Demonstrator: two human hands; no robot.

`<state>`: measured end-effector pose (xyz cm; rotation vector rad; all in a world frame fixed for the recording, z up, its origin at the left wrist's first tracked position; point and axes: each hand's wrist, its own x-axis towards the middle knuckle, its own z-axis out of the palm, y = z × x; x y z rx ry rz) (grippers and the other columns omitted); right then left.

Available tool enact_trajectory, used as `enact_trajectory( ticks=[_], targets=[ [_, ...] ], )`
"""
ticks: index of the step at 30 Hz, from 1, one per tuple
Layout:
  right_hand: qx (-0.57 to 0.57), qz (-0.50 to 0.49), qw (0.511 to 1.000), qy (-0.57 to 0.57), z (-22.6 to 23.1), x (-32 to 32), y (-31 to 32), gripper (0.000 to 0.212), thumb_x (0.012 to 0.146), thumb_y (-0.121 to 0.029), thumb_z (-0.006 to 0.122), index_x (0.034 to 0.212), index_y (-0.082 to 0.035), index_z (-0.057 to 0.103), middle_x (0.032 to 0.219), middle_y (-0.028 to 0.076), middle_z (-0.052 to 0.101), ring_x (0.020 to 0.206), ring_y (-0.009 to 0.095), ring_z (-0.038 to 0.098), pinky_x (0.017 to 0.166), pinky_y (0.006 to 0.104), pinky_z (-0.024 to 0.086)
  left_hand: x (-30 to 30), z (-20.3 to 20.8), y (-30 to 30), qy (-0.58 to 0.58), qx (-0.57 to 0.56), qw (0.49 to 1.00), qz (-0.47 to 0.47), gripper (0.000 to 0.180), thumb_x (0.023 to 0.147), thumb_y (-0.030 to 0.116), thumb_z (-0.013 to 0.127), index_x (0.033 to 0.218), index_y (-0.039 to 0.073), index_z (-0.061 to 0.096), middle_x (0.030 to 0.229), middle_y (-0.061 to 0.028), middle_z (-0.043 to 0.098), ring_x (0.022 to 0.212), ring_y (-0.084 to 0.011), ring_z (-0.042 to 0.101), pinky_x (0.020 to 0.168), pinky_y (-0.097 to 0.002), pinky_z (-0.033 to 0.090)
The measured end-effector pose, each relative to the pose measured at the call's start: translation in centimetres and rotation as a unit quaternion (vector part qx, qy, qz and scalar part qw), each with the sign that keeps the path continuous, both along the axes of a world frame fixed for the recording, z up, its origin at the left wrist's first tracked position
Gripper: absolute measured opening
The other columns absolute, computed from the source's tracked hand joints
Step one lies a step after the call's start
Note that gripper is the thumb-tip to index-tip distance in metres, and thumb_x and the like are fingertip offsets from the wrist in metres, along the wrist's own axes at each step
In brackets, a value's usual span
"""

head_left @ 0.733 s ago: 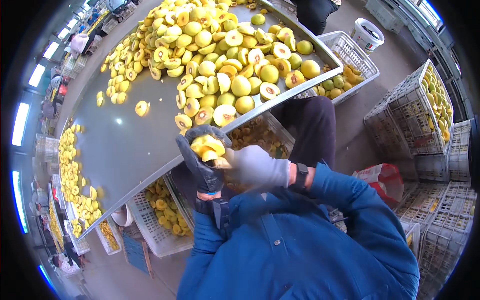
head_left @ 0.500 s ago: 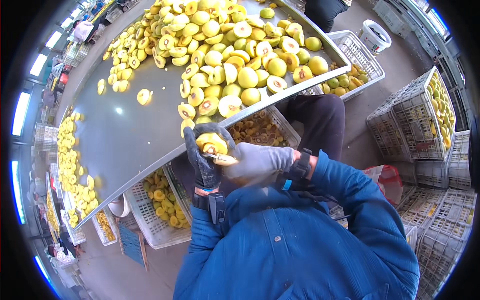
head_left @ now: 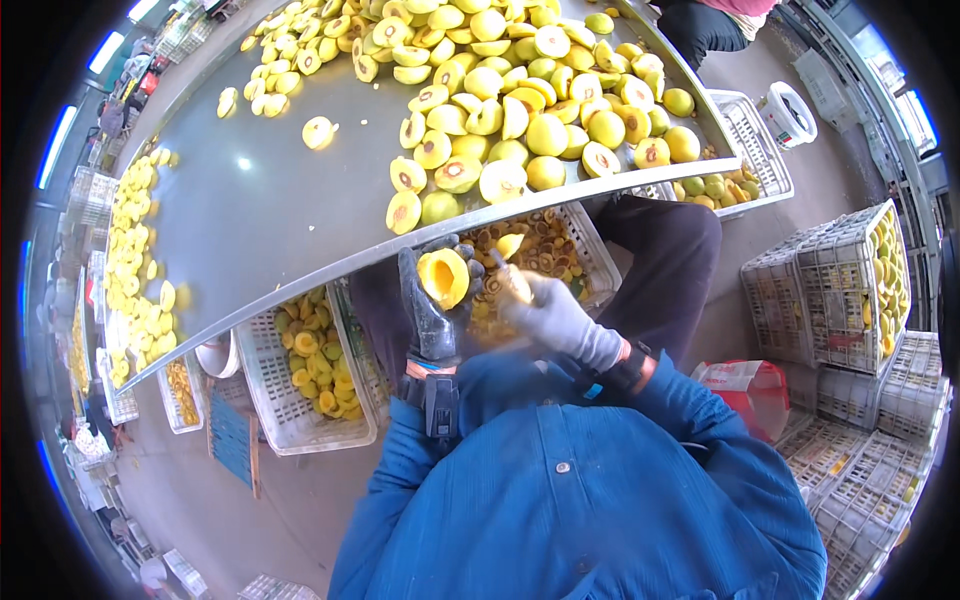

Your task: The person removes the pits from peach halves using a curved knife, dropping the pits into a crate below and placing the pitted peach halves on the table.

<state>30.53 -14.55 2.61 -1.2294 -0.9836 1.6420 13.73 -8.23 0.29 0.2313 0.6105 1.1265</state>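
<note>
My left hand [head_left: 430,315], in a dark glove, is closed around a yellow peach half [head_left: 443,278] whose cut face, turned up, shows a round hollow with no stone in it. My right hand [head_left: 560,318], in a light grey glove, grips a small pitting tool [head_left: 516,283] by its pale handle. The tool's short metal tip points up toward the left hand, apart from the peach. Just beyond that tip is a yellow scooped-out piece [head_left: 509,245], over the crate of brownish scraps [head_left: 550,235]; whether it is falling or resting I cannot tell.
A metal table [head_left: 300,215] with a raised rim carries a heap of halved peaches [head_left: 510,110]; more halves [head_left: 135,270] line its left edge. A white crate of peach pieces [head_left: 310,430] stands below left. Stacked crates [head_left: 800,300] and a white bucket [head_left: 788,115] are at right.
My right hand has drawn the tool away from the peach to the right. The stone area in the half is now a hollow, and a scooped piece shows beside it. The view has shifted.
</note>
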Motion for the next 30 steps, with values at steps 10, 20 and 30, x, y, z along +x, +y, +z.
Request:
enact_trajectory(
  ticks=[10,20,30],
  targets=[
    [-0.119,-0.23,0.964,-0.066,-8.0,8.1,5.1,0.013,0.087,-0.015,0.06,0.091,-0.003,0.054,0.059,0.003,0.051,0.039,0.011,0.046,0.034,0.0274,0.039,-5.2,2.6,-3.3,0.296,0.111,0.943,0.104,0.065,0.1,0.056,0.03,0.121,0.0,0.055,0.101,-0.0128,0.067,0.08,-0.0198,0.066,0.072,-0.0282,0.054],
    [-0.006,-0.1,0.868,-0.486,-13.8,10.4,9.1,0.028,0.084,-0.019,0.061,0.102,0.002,0.063,0.075,0.018,0.067,0.063,0.028,0.067,0.059,0.0368,0.053,-11.7,0.1,-8.0,0.277,-0.051,0.932,0.228,0.06,0.098,0.057,0.038,0.118,0.004,0.058,0.097,-0.0107,0.066,0.078,-0.0217,0.065,0.068,-0.0312,0.057],
    [-0.001,0.297,0.768,-0.568,-17.8,5.8,6.3,0.027,0.08,-0.025,0.063,0.095,-0.003,0.065,0.087,0.022,0.068,0.085,0.039,0.066,0.077,0.0476,0.052,-15.3,-6.1,-11.6,0.527,0.048,0.811,0.25,0.05,0.099,0.037,0.05,0.135,0.003,0.046,0.124,-0.0117,0.058,0.111,-0.0218,0.058,0.095,-0.0375,0.049]
  ],
)
